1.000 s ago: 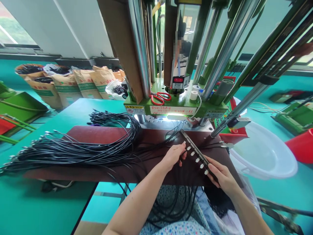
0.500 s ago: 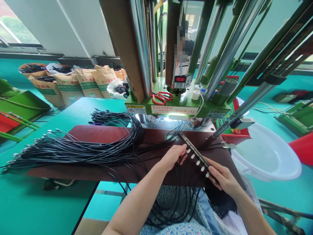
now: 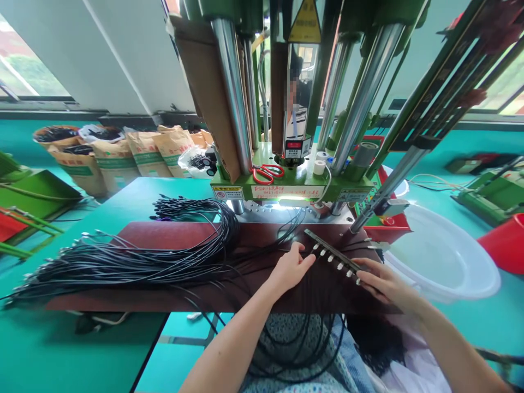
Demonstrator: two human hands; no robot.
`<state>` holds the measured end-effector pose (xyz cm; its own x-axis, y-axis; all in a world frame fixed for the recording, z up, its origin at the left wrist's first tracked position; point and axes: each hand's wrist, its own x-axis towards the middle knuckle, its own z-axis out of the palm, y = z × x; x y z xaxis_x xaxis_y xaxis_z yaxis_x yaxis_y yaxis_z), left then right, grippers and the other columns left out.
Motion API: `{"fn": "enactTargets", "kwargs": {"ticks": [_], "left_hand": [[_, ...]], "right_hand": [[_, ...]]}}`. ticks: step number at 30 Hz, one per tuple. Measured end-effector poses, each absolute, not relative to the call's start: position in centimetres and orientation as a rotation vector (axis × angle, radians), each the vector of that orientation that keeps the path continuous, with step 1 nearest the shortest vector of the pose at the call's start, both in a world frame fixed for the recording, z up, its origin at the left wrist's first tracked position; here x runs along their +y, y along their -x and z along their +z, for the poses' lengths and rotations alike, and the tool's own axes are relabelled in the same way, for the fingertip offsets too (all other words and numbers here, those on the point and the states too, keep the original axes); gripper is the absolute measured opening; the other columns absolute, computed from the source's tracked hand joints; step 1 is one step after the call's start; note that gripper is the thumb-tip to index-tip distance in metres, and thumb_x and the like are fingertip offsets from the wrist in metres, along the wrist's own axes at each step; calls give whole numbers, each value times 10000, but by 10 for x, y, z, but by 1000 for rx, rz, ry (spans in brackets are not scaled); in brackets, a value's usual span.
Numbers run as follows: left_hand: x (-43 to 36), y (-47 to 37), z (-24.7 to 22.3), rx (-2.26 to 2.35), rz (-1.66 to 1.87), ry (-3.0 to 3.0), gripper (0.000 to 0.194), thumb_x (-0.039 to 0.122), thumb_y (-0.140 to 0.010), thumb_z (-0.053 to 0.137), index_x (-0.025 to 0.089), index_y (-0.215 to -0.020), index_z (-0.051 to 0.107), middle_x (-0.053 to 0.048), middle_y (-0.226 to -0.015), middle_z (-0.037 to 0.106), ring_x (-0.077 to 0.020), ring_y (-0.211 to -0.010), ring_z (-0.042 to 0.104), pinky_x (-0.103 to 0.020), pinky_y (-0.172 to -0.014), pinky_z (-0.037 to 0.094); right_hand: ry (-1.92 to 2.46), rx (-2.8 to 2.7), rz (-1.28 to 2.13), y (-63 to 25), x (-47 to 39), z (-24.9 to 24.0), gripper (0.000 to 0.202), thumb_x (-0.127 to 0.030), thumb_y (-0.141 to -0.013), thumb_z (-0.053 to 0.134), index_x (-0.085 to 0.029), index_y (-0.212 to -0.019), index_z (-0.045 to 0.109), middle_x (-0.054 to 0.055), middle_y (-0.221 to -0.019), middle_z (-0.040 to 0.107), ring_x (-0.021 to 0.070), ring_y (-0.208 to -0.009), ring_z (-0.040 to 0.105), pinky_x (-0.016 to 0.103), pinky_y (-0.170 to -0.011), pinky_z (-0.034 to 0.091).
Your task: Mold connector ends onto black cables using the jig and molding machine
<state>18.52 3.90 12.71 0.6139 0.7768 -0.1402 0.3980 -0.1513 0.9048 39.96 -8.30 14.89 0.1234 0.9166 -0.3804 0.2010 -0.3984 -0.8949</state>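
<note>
My right hand (image 3: 379, 281) pinches the near right end of a long dark metal bar (image 3: 333, 252), fingers closed over it. A row of small white connectors (image 3: 339, 266) sticks out along the bar's near side, and black cables (image 3: 305, 338) hang below it toward my lap. Just off the bar's left end is my left hand (image 3: 290, 267), thumb and forefinger apart, with nothing visible between them; its other fingers are partly hidden. To the left, a thick bundle of black cables (image 3: 164, 262) lies across the brown board (image 3: 151, 232).
Ahead stands a green press (image 3: 229, 180) with steel columns and a lit work area. Red-handled scissors (image 3: 266, 173) lie on its ledge. A white tub (image 3: 442, 256) is at right, beside a red bin (image 3: 407, 225). Paper sacks (image 3: 114, 158) stand behind the teal table (image 3: 135, 188).
My left hand has let go at the bar's left end, its thumb and forefinger now spread. The bar has shifted slightly right in my right hand. The head view has tilted up a little.
</note>
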Motion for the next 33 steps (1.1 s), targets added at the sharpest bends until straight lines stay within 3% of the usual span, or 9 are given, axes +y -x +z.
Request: {"fn": "enactTargets", "kwargs": {"ticks": [3, 10, 13, 16, 22, 29, 33], "left_hand": [[35, -172, 135, 927, 413, -2011, 326, 428, -776, 487, 206, -1015, 501, 31, -656, 556, -133, -623, 517, -233, -584, 344], [32, -143, 151, 831, 387, -2032, 208, 364, -779, 490, 208, -887, 574, 26, -660, 559, -118, -595, 473, -214, -526, 293], [33, -129, 157, 801, 413, -1995, 186, 341, -784, 484, 200, -858, 579, 33, -640, 534, -105, -576, 442, -209, -514, 278], [36, -117, 162, 784, 427, -1975, 181, 324, -792, 473, 191, -854, 578, 38, -628, 515, -96, -568, 422, -206, -510, 274], [66, -98, 162, 846, 495, -1970, 221, 359, -796, 468, 174, -847, 579, 27, -633, 517, -100, -580, 437, -207, -520, 297], [125, -97, 144, 1106, 662, -2090, 231, 367, -798, 433, 183, -793, 571, -1, -674, 575, -140, -640, 511, -246, -619, 359], [135, -103, 125, 1199, 654, -2231, 206, 329, -811, 412, 189, -785, 560, -19, -721, 581, -160, -697, 523, -270, -664, 368]], "right_hand": [[1799, -1242, 1304, -426, -67, 155, 553, -518, -731, 576, -140, -1127, 496, -86, -467, 399, 47, -348, 303, 165, -312, 179], [1874, -1782, 1010, -446, 12, 161, 350, -343, -763, 510, -174, -1052, 613, -26, -515, 545, 108, -375, 429, 208, -345, 303], [1782, -2027, 781, -435, 48, 156, 227, -195, -682, 510, -197, -813, 695, 5, -623, 622, 163, -558, 550, 251, -516, 420], [1732, -2076, 591, -420, 75, 142, 225, -112, -588, 524, -197, -699, 700, 33, -755, 645, 206, -767, 560, 287, -715, 422], [1723, -2041, 289, -397, 87, 116, 290, -100, -647, 478, -193, -809, 700, 57, -772, 617, 204, -769, 536, 327, -767, 404], [1728, -1739, 12, -403, 60, 103, 302, -158, -744, 427, -163, -965, 633, 93, -929, 606, 234, -933, 516, 405, -898, 375], [1774, -1506, -28, -416, 52, 92, 281, -203, -758, 409, -159, -932, 625, 105, -917, 610, 243, -888, 548, 422, -828, 428]]}}
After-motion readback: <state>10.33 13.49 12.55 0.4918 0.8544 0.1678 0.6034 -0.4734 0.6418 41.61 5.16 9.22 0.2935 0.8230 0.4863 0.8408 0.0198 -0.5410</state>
